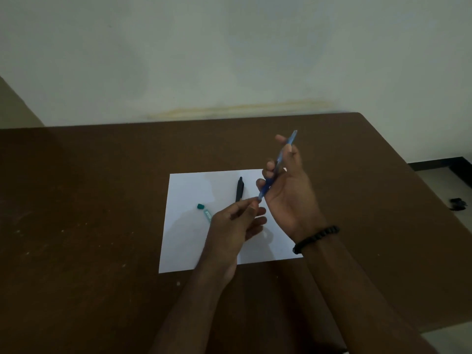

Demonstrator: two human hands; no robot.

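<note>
From my remote seat, the biggest thing on the head camera is the pale wall [229, 47]. Below it is the brown table [102, 200], which fills the lower half of the view. A white sheet of paper [194, 241] lies flat near the table's middle, and both forearms reach in over its near edge.

The only container I can find is a small clear tube [207, 215] with a teal cap [201, 206] at its far end. It lies on the left part of the sheet, just beside the left hand. It is too small and dim for me to tell what is inside.

The right hand [288, 198] is raised above the right side of the paper, palm turned toward the camera, with a black bead bracelet [315, 238] on the wrist. Its fingers curl round a blue pen [277, 164] held clear of the table, slanting up and away to the right. The left hand [237, 226] sits lower, back toward me. Its thumb and forefinger pinch the pen's lower tip, and the other fingers are loosely spread beneath.

A black pen [239, 189] lies on the sheet between the tube and the right hand, pointing away from me. A small dark object [458, 203] rests on the floor at far right.
</note>
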